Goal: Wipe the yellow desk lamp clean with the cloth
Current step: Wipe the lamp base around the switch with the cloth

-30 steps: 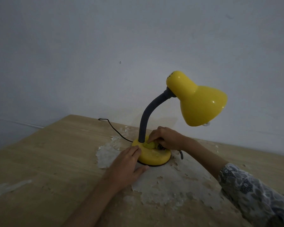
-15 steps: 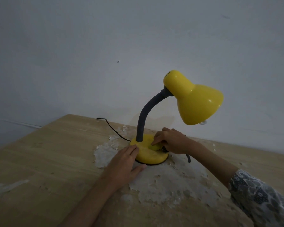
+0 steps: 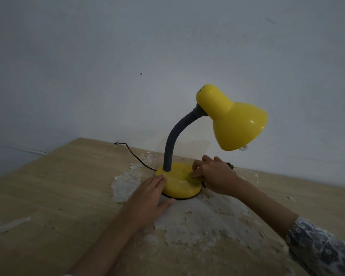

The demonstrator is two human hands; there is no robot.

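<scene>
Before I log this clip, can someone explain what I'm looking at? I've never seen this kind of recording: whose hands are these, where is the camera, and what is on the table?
No machine here: a person works with bare hands, and the one camera sits on their head, looking forward and down. So the arms reach in from the bottom of the picture.

A yellow lamp with a grey bendy neck stands on a wooden table whose surface is peeling in pale patches. A black cord runs from the base to the table's far edge.

The left hand lies flat, fingers straight, against the near-left edge of the base, apparently steadying it. The right hand has its fingers curled in a grip on a small yellowish cloth, pressed on the base's right side. The task is wiping the lamp clean.
</scene>
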